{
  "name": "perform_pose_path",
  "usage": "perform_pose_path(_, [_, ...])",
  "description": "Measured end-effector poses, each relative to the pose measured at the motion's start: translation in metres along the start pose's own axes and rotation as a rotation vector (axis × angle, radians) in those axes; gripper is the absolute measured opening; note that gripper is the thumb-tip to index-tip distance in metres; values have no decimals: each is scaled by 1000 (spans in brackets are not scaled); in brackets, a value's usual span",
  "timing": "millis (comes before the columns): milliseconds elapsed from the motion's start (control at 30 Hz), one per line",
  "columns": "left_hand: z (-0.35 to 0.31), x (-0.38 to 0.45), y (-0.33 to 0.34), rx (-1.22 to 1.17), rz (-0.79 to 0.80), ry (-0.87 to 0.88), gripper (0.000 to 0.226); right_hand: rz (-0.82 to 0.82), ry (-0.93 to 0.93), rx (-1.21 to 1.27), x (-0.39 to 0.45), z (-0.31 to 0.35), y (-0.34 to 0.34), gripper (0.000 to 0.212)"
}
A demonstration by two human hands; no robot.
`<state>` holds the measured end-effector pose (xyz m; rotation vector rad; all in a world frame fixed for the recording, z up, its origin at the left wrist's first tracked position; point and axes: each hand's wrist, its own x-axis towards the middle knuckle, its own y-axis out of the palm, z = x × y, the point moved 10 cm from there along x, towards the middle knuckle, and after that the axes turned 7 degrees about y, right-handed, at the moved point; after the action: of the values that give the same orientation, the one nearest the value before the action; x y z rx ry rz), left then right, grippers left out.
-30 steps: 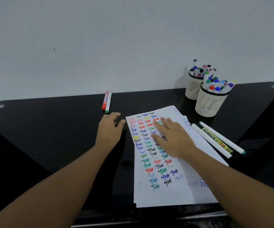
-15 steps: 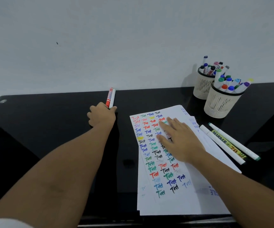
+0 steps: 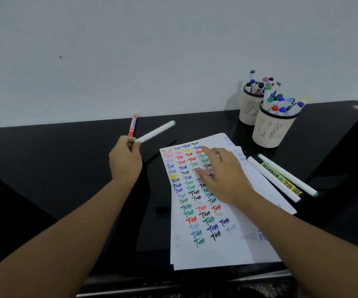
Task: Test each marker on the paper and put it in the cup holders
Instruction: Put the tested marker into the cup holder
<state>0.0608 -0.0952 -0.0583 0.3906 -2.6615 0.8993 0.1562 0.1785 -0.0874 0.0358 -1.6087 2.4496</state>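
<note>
Left hand holding one marker, two cups

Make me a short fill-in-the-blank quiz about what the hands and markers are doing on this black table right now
1. The left hand grips a white marker with a ____ end.
2. The right hand presses flat on the white ____ covered in coloured test words.
3. The red-and-white marker lies on the black ____.
4. ____ cream slotted cup holders hold markers.

Answers: green; paper; table; two
</note>
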Motion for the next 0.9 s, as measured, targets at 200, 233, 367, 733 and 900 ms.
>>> perform_pose_path(200, [-39,-51,10,-185,164,110,5,-379,-225,-247,-24,30,-32,43])
perform_pose_path(233, [-44,-58,13,-196,196,128,5,-422,-261,-259,-27,37,-38,42])
perform_pose_path(367, [-62,-75,20,-245,295,212,10,-399,-415,-261,-25,67,-51,38])
perform_pose_path(733, [-78,-90,24,-185,401,332,14,143,-375,-139,-15,59,-32,34])
perform_pose_path(900, [-88,-87,22,-156,425,385,19,183,-370,-138,-19,59,-28,30])
